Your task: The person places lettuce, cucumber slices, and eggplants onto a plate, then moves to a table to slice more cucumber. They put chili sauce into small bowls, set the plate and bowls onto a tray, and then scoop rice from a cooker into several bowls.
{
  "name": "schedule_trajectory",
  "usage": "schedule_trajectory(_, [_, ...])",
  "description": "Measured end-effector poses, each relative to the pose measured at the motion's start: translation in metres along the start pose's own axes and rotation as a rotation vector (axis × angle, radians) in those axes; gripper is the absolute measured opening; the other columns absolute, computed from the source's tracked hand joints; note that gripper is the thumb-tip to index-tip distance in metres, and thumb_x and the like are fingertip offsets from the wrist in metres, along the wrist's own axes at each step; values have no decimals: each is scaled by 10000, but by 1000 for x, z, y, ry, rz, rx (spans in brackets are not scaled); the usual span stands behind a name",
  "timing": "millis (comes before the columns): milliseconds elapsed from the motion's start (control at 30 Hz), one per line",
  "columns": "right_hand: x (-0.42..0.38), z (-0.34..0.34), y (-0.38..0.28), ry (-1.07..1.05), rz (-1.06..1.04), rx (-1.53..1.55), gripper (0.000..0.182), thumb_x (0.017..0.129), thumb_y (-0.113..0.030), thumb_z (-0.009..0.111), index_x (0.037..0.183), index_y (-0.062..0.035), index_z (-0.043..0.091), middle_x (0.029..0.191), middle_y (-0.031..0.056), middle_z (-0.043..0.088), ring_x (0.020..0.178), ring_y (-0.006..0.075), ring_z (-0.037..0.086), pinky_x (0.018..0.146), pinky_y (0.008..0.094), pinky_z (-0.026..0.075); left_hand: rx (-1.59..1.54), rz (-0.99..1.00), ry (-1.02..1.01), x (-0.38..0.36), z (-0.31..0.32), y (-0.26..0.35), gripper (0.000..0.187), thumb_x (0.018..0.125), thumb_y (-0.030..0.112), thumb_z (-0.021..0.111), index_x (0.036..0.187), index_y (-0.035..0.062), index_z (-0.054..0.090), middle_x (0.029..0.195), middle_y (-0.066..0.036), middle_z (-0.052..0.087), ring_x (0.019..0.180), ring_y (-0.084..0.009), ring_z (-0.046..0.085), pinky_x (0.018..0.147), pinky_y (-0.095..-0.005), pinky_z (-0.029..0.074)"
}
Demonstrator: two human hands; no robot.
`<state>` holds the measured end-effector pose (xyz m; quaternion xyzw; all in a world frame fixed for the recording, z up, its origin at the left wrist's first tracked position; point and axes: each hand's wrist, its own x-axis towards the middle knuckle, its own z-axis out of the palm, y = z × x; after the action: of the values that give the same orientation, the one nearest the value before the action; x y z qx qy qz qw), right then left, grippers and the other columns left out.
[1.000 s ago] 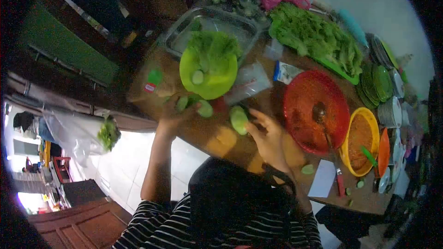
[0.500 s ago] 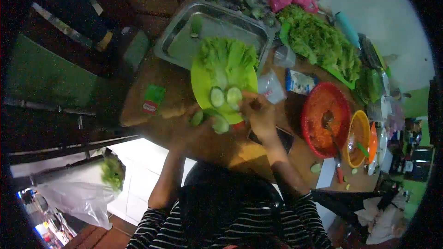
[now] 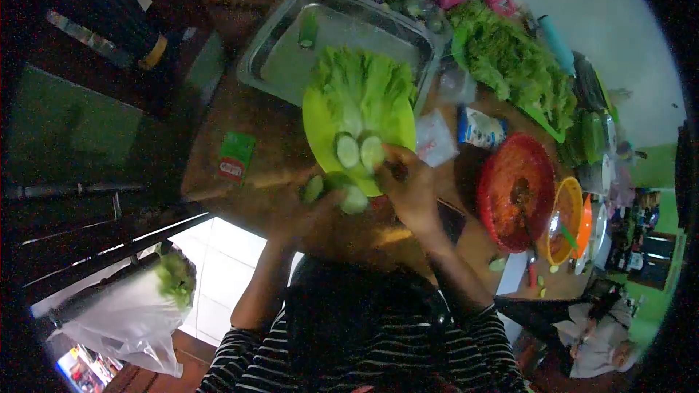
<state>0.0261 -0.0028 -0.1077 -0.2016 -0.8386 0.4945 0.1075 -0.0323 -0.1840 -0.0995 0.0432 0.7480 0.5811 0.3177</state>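
A yellow-green plate holds lettuce leaves fanned toward its far side. Two cucumber slices lie side by side at the leaf bases, the left slice and the right slice. My right hand has its fingers curled, with thumb and fingertip pinching at the outer edge of the right slice. By the plate's near left rim, my left hand is closed around cucumber pieces; a cut end pokes out on its left side.
A metal tray with a cucumber piece stands behind the plate. To the right are a lettuce pile, a white-and-blue packet, a red bowl of orange-red sauce and a yellow bowl. A green packet lies left.
The view has shifted slightly. Both hands stay almost where they were, the right one still at the right slice and the left one still holding cucumber pieces.
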Motion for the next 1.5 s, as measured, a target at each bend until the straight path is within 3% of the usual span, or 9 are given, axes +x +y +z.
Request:
schedule_trajectory(267, [-2, -4, -15, 65, -293, -307, 262, 770, -59, 606, 1023, -1, 576, 837, 120, 613, 715, 146, 584, 604, 276, 461, 94, -25, 46, 2, 1, -2, 536, 672, 345, 716, 1095, 58, 557, 1042, -120, 587, 966, -214, 552, 853, -334, 428])
schedule_trajectory(367, [-15, -2, -30, -203, -58, -18, 297, 772, -59, 607, 1065, -32, 567, 867, 103, 613, 737, 140, 577, 628, 265, 462, 77, -32, 47, 2, 3, 0, 531, 675, 343, 715, 1099, 67, 556, 1045, -124, 586, 974, -216, 549, 856, -336, 428])
schedule_trajectory(467, [-17, 2, -36, -308, -12, 66, 331, 790, -174, 602, 1084, -31, 551, 986, 185, 597, 881, 289, 584, 814, 349, 446, -32, -77, -46, -5, -3, 22, 546, 690, 375, 696, 1117, 71, 543, 1079, -138, 565, 1011, -236, 529, 876, -345, 414])
schedule_trajectory(667, [-5, -7, -40, -401, 145, 293, 349, 760, -131, 652, 1078, -28, 552, 970, 116, 615, 873, 162, 575, 797, 288, 447, 300, -165, 137, 2, 7, -17, 619, 744, 491, 596, 1180, 65, 489, 1184, -192, 484, 1112, -295, 453, 938, -365, 355])
schedule_trajectory(1000, [46, 4, -14, -66, -46, -9, 296, 724, -115, 659, 987, 0, 588, 853, 155, 621, 771, 226, 603, 705, 302, 471, 50, -67, 36, 5, -2, -7, 517, 764, 436, 602, 1078, 28, 549, 1065, -168, 558, 1003, -262, 524, 857, -366, 413])
schedule_trajectory(1200, [42, 11, -20, 77, -132, -31, 268, 726, -105, 672, 965, 0, 607, 810, 100, 602, 658, 149, 568, 615, 258, 456, -61, -37, 36, 16, 6, -28, 438, 775, 352, 617, 1058, 25, 551, 987, -143, 593, 945, -237, 549, 827, -342, 430])
schedule_trajectory(1267, [43, 8, -21, 94, -221, -164, 248, 726, -107, 671, 944, -5, 612, 807, 109, 596, 652, 165, 570, 611, 269, 458, 560, 401, 87, 14, 2, -56, 417, 789, 340, 605, 1067, 35, 544, 1051, -148, 563, 983, -233, 528, 852, -343, 413])
schedule_trajectory(1367, [49, -10, -22, 207, -234, -202, 231, 732, -107, 664, 935, -10, 613, 803, 112, 595, 669, 168, 571, 615, 280, 459, 298, 224, 5, 22, 2, -53, 415, 815, 367, 553, 1101, 68, 520, 1166, -161, 485, 1052, -267, 483, 898, -357, 379])
schedule_trajectory(1500, [53, -76, -36, 350, -161, -67, 208, 776, -102, 626, 957, -2, 605, 859, 88, 619, 724, 137, 569, 662, 258, 461, 791, 357, -78, 23, 2, -69, 437, 832, 389, 507, 1165, 109, 463, 1244, -181, 402, 1101, -302, 437, 921, -373, 357])
